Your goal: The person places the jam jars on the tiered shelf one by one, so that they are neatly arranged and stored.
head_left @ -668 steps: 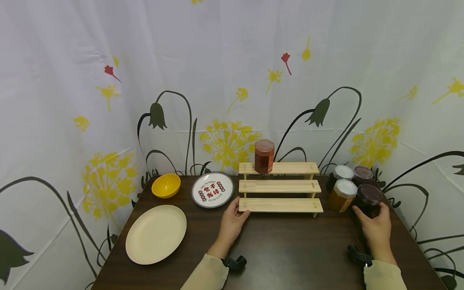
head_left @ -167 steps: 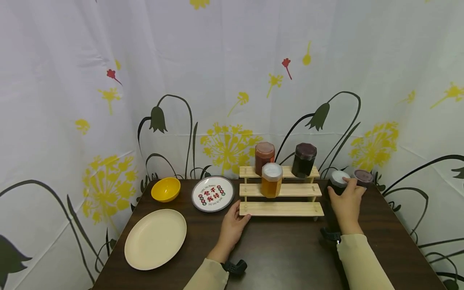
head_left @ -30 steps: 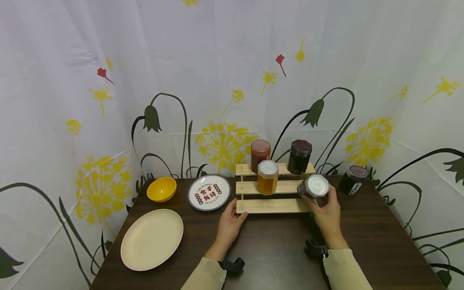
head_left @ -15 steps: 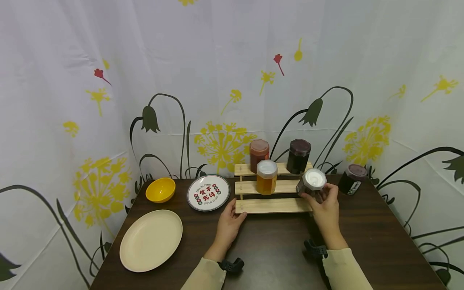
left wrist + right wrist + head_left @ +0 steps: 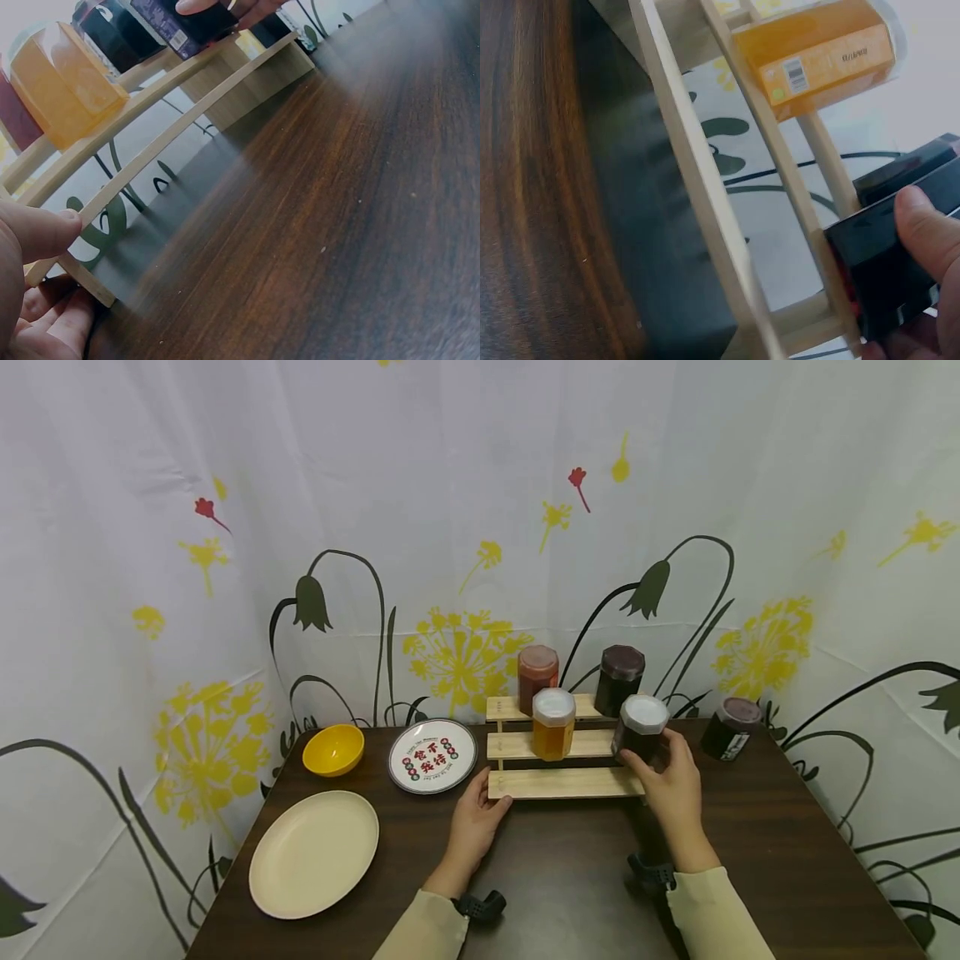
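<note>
My left hand (image 5: 474,827) grips the left end of a three-tier wooden rack (image 5: 566,784), thumb on the lowest shelf and fingers beneath it. With my right hand (image 5: 675,785) I hold a dark jar with a white lid (image 5: 642,725) at the right end of the middle shelf. Its base meets the shelf edge in the right wrist view, where my thumb (image 5: 922,225) lies along its side. An amber jar with a white lid (image 5: 553,727) stands farther left on that shelf. On the top shelf are a red jar (image 5: 537,678) and a dark purple-lidded jar (image 5: 620,680).
Another purple-lidded dark jar (image 5: 731,729) stands on the brown table (image 5: 570,877), right of the rack. To the left are a printed white plate (image 5: 432,756), a yellow bowl (image 5: 333,751) and a cream oval plate (image 5: 315,855). A patterned curtain (image 5: 465,527) hangs behind.
Earlier, the purple-lidded and amber jars went onto the rack. Since then my right hand has brought the white-lidded dark jar from the table to the middle shelf, tipping it upright. My left hand stays put.
</note>
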The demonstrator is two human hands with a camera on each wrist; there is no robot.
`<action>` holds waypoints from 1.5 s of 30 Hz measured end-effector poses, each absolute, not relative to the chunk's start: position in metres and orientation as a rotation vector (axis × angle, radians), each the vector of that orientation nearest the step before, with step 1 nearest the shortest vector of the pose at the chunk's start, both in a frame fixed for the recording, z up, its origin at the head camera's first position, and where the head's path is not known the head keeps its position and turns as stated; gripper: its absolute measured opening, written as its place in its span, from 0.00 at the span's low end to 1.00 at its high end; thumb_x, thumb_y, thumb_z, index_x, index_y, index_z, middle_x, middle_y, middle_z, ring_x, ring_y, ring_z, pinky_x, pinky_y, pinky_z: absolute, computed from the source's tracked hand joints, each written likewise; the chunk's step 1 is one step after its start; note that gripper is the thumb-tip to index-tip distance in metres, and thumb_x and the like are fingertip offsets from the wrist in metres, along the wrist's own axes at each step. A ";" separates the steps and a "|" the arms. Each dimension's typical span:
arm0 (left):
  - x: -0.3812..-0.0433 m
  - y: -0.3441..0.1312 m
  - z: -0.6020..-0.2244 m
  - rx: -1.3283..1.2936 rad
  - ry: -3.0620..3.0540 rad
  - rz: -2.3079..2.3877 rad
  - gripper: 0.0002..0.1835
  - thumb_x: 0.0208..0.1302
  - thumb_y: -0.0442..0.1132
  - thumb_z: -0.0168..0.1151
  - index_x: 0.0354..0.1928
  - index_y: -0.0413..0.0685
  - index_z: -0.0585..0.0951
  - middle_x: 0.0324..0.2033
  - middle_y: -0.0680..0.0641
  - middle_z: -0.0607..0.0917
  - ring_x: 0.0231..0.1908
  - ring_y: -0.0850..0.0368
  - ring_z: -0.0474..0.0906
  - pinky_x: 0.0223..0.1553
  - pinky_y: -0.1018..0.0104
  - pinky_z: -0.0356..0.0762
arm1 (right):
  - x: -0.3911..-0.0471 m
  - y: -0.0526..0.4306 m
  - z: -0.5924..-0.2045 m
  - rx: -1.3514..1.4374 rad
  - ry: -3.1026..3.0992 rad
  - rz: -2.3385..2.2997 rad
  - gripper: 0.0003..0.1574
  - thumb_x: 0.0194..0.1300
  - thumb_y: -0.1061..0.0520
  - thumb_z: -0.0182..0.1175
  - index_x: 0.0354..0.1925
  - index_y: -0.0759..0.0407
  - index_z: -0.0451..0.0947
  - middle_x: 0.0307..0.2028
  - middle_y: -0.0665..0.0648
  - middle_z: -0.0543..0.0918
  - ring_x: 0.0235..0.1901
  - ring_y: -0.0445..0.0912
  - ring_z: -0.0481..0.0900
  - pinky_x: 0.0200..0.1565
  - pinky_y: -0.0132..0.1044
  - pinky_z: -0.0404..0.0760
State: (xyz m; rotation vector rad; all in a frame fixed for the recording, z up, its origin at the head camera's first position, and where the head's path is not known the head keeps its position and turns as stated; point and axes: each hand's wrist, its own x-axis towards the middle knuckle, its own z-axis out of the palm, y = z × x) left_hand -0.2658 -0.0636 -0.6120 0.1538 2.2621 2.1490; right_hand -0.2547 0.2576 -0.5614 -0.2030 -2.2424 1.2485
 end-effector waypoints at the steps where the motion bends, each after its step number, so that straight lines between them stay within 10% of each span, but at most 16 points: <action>1: -0.266 -0.064 -0.612 0.150 2.265 2.148 0.41 0.73 0.29 0.70 0.82 0.30 0.62 0.72 0.29 0.76 0.72 0.36 0.76 0.72 0.50 0.80 | -0.255 0.257 -0.560 -0.207 -2.259 1.234 0.44 0.65 0.52 0.81 0.71 0.66 0.72 0.67 0.70 0.80 0.67 0.67 0.81 0.65 0.59 0.83; 45: -0.264 -0.064 -0.614 0.146 2.252 2.150 0.41 0.74 0.30 0.69 0.83 0.30 0.61 0.74 0.28 0.74 0.74 0.33 0.75 0.69 0.56 0.83 | -0.272 0.234 -0.555 -0.354 -2.411 1.063 0.47 0.66 0.43 0.80 0.69 0.67 0.72 0.64 0.72 0.83 0.60 0.69 0.85 0.61 0.67 0.83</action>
